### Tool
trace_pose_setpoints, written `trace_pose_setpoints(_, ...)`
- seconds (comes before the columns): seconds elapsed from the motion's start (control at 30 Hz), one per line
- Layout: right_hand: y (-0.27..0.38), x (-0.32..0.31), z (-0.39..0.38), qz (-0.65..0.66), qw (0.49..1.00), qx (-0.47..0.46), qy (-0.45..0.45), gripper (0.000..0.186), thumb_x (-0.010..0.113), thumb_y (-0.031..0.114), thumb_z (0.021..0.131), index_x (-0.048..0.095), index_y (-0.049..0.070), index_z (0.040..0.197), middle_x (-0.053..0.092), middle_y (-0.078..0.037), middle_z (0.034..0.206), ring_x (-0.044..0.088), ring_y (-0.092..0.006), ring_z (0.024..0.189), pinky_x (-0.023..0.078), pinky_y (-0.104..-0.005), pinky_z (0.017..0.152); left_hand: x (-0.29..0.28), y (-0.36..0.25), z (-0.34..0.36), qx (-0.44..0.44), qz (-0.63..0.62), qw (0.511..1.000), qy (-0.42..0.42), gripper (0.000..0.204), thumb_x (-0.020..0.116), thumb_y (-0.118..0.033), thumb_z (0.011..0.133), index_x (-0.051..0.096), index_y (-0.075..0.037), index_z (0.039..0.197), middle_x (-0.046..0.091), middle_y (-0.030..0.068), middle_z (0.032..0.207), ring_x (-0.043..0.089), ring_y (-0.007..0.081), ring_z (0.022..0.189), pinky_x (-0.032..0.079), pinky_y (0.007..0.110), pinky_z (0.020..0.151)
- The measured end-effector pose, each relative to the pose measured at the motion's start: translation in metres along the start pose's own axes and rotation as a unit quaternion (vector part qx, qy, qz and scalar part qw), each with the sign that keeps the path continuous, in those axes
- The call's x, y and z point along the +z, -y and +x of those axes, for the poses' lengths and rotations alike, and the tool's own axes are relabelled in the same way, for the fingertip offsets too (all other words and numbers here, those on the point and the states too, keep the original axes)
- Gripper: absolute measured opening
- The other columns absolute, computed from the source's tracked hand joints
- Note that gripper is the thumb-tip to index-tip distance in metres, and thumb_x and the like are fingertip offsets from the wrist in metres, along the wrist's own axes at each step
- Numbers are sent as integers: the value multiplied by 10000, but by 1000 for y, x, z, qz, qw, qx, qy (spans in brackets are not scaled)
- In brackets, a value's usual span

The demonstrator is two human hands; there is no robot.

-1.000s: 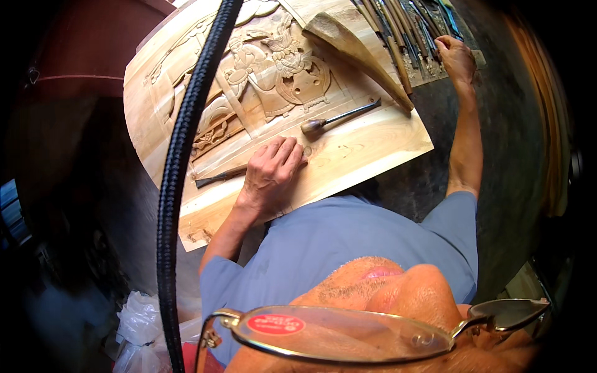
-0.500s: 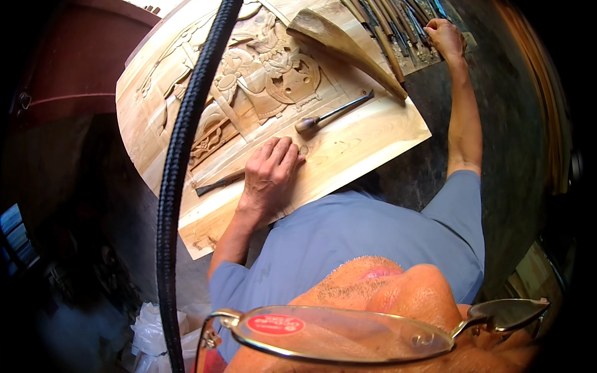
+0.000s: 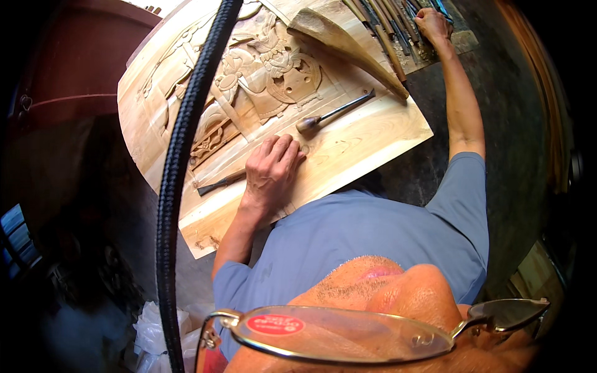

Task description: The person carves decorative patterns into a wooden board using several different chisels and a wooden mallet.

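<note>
A pale wooden panel (image 3: 348, 149) with a carved relief (image 3: 267, 74) lies before me. My left hand (image 3: 270, 171) rests near its front edge, fingers curled over a chisel (image 3: 221, 183) whose dark flat blade sticks out to the left; the palm hides much of the handle. Beyond that hand lies a second chisel (image 3: 339, 112), with a rounded wooden handle and a slim steel shaft. My right hand (image 3: 434, 26) reaches far right to a row of carving tools (image 3: 385, 25). Its fingers are bent together at the tools; what they hold is hidden.
A thick wooden mallet-like piece (image 3: 348, 53) lies slanting across the panel's right part. Wood chips (image 3: 410, 63) lie among the tools. A black braided cable (image 3: 177, 155) crosses the view at left. White plastic bags (image 3: 152, 329) sit low at left.
My right hand has moved slightly farther away and left along the row of tools. My left hand stays over its chisel.
</note>
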State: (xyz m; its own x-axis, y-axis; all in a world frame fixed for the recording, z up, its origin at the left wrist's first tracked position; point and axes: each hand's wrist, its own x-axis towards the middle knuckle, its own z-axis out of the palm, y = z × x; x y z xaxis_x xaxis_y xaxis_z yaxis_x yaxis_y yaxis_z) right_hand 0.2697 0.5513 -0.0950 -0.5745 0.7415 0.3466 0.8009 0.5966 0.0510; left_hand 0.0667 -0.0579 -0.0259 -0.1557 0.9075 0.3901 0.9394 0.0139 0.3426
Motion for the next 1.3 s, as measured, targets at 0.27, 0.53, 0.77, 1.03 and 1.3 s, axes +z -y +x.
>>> trace_pose_setpoints(0.27,78,-77,-18,177,981,69,51,241,733,254,812,776,50,931,754,-215,849,745,-310,795,570,-461,745,-2,4,-2,-16,2,1000,-4,223,838,-135,823,741,-60,1009,727,77,1034,699,266,943,586,384,777)
trace_pose_setpoints(0.53,92,-97,-62,240,949,68,190,237,715,310,1002,775,81,986,692,-13,693,635,-71,618,494,-296,587,4,9,-1,19,4,1000,-16,309,810,-163,864,708,-27,1122,722,102,1083,705,279,951,572,389,769)
trace_pose_setpoints(0.77,177,-155,-133,341,934,-101,30,281,753,369,992,773,89,1009,746,-59,774,709,-147,678,546,-321,641,5,1,10,41,36,998,-8,347,821,-197,875,737,-59,1183,747,109,1148,736,272,943,587,374,779)
trace_pose_setpoints(1.03,210,-154,-159,242,951,-179,-74,405,777,476,928,767,112,1106,757,-151,842,762,-310,757,601,-384,686,30,-1,44,21,72,997,15,408,826,-234,859,713,-67,1213,710,103,1105,699,271,941,576,393,758)
trace_pose_setpoints(1.3,119,-103,-115,136,984,49,-102,194,706,373,982,806,231,1068,778,-120,901,767,-336,839,600,-450,737,31,-9,43,-1,38,998,46,385,848,-273,843,720,-70,1144,722,91,982,693,267,875,571,389,741)
